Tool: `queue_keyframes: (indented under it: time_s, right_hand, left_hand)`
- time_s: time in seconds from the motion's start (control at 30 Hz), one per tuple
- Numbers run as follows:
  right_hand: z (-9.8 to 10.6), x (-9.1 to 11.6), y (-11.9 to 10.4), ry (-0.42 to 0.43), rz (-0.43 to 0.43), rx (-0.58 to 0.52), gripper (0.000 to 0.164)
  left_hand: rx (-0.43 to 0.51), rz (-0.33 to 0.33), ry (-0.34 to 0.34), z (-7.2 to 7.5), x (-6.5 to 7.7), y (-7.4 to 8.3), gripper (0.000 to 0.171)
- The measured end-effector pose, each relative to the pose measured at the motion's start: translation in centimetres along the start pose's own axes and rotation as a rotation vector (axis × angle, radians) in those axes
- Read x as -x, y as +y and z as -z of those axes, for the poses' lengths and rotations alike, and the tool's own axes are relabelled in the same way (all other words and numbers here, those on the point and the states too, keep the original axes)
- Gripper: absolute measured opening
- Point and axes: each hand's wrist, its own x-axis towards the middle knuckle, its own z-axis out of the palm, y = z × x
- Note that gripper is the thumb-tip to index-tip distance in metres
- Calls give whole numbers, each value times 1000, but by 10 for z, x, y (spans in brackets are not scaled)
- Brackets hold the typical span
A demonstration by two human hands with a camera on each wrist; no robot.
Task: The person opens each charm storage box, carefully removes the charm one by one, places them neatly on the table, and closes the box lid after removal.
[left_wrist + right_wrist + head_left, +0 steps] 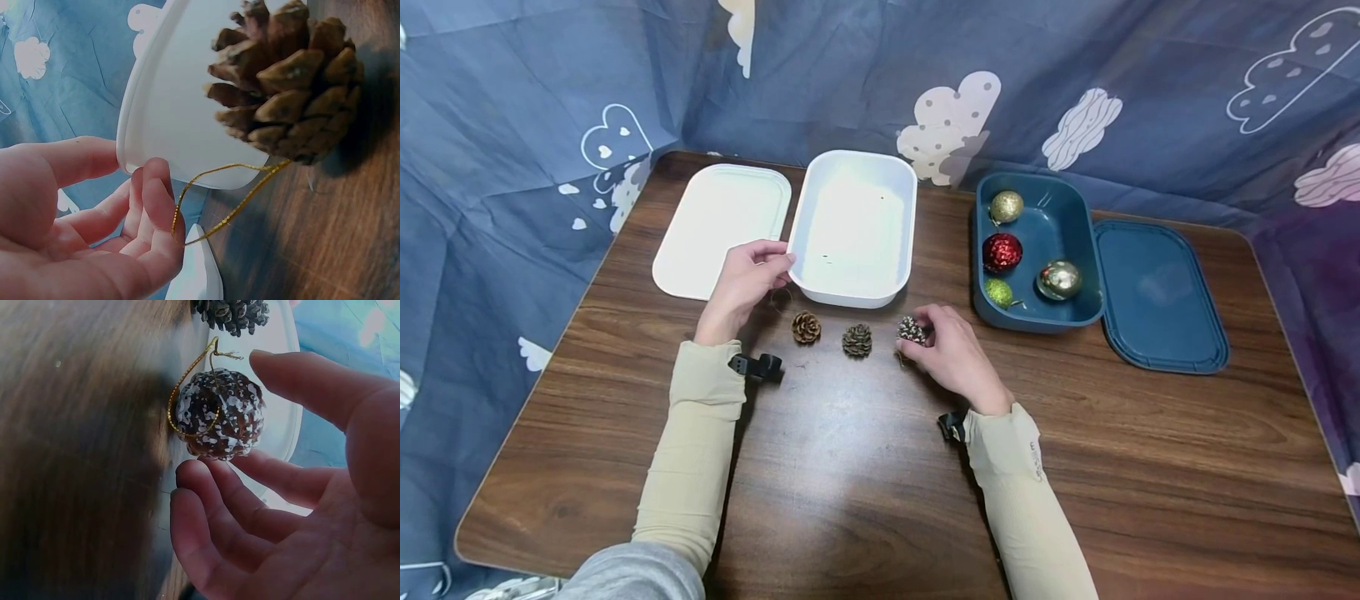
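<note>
My left hand holds the near left corner of a white plastic box, thumb and fingertips at its rim. In the left wrist view, a brown pine cone with a gold string loop lies close to those fingers. My right hand is around a white-flecked pine cone. Its fingertips are by the cone's side, while the thumb looks apart from it in the right wrist view. Between the hands sits a darker grey-brown pine cone, left of the flecked one.
A white lid lies left of the white box. On the right stands a blue box with a red bauble, a green one and two gold ones. Its blue lid lies beside it. Patterned cloth hangs behind the table.
</note>
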Motion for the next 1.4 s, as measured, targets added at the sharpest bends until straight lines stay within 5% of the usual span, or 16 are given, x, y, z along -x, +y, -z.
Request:
queue_keyframes:
  time_s: [0.57,0.97,1.1,1.23,1.4]
  right_hand:
    - [12,5,-2,1,-26,-13,50]
    - [41,17,-12,52,-13,21,49]
    - [55,21,-7,173,36,5,42]
    - [72,27,7,389,63,-39,31]
    - [95,38,36,652,-46,-114,26]
  left_hand:
    - [29,-16,-16,-2,4,2,36]
    - [66,-16,-27,-4,6,4,37]
    - [56,-27,-24,-2,7,4,38]
    - [31,-29,-27,-1,7,4,38]
    - [22,-17,-31,-1,9,3,38]
